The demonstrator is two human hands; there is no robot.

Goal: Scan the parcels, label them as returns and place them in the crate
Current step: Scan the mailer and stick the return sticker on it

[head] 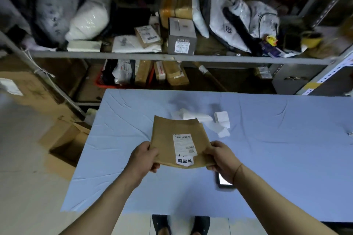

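Observation:
A flat brown paper parcel (168,139) is held above the blue table (267,149). It bears a white shipping label and, below it, a white returns sticker (185,161) with black characters. My left hand (145,156) grips its lower left edge and my right hand (221,157) grips its lower right edge. A red crate (99,82) with several parcels stands on the floor beyond the table's far edge, under the shelf.
A strip of white labels (208,122) lies on the table behind the parcel. A phone-like scanner (224,180) with a lit screen lies under my right wrist. Shelving (172,57) with boxes and bags runs behind. Open cardboard boxes (65,139) sit at left.

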